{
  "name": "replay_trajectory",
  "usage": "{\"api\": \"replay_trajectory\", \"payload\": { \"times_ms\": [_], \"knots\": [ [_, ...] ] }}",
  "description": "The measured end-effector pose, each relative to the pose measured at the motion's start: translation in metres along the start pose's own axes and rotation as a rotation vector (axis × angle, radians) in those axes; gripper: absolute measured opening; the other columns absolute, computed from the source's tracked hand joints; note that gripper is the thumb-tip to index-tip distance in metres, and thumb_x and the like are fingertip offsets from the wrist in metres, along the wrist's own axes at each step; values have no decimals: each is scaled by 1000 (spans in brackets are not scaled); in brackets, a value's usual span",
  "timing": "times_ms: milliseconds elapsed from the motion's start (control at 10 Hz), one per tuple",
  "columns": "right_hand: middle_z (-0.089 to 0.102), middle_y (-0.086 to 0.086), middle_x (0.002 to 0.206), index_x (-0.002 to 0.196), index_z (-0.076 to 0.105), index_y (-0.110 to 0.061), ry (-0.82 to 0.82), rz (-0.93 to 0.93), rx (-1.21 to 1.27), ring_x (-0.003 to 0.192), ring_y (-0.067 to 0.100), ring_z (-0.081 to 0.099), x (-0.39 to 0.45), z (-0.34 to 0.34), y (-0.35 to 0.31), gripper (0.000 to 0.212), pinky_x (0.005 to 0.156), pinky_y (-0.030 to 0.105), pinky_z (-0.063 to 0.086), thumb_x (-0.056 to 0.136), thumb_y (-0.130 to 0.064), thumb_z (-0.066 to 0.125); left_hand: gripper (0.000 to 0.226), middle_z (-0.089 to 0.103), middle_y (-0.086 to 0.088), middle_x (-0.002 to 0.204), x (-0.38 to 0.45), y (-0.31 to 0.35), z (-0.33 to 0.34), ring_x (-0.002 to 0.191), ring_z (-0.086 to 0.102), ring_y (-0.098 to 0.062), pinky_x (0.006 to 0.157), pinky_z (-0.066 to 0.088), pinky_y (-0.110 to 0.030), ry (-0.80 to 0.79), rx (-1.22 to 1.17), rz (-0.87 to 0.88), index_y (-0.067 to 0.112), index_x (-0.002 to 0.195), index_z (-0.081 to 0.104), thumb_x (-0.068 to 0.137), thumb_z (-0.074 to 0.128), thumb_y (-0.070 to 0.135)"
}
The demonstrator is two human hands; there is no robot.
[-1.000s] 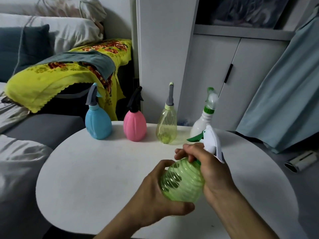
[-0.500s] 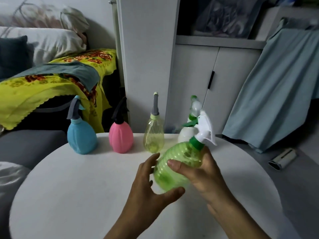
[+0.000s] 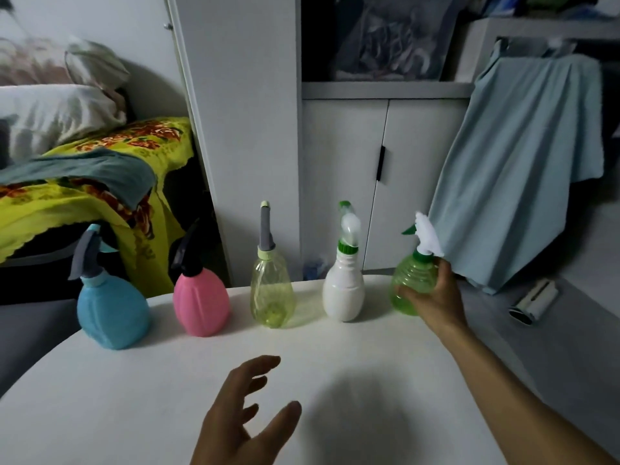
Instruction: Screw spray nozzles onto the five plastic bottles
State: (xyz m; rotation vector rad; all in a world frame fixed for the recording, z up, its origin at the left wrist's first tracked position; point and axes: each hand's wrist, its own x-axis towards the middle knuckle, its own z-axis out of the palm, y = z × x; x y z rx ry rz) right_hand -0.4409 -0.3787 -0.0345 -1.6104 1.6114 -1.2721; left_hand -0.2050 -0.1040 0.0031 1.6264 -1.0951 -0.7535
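We judge this to be the tail end of the job: our right hand (image 3: 436,297), at the right of the frame, is wrapped around the green bottle (image 3: 411,285), fingers closed on its ribbed body, and is setting it at the right end of the row along the far edge of the white table (image 3: 335,380). The bottle already wears its white nozzle (image 3: 427,238) with a green trigger, and whether its base has met the tabletop we cannot tell. Left of it, in a line across the middle of the frame, stand the white bottle (image 3: 344,297), the clear yellow bottle (image 3: 272,297), the pink bottle (image 3: 201,305) and the blue bottle (image 3: 112,313), each with a nozzle on top. Our left hand (image 3: 241,421), lower centre, hovers over the table with fingers spread, holding nothing. The next move, as we see it, calls for seating the green bottle upright just beside the white one and letting go without tipping it.
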Motion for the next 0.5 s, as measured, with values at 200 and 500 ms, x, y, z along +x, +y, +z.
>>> {"api": "replay_trajectory", "payload": {
  "times_ms": [200, 500],
  "knots": [
    [57, -6, 116, 127, 44, -32, 29, 17, -28, 97, 20, 54, 4, 8, 17, 81, 79, 31, 40, 60, -38, 89, 49, 67, 14, 112, 0, -1, 0, 105, 60, 4, 81, 49, -27, -2, 36, -11, 32, 107, 66, 67, 87, 11],
    [52, 9, 141, 148, 23, -20, -63, 148, 21, 122, 29, 54, -1, 2, 29, 121, 93, 36, 45, 53, -27, 97, 50, 67, 15, 111, -4, 3, 3, 102, 59, 8, 81, 49, -19, 34, 20, 63, 33, 111, 63, 71, 85, 13]
  ]
}}
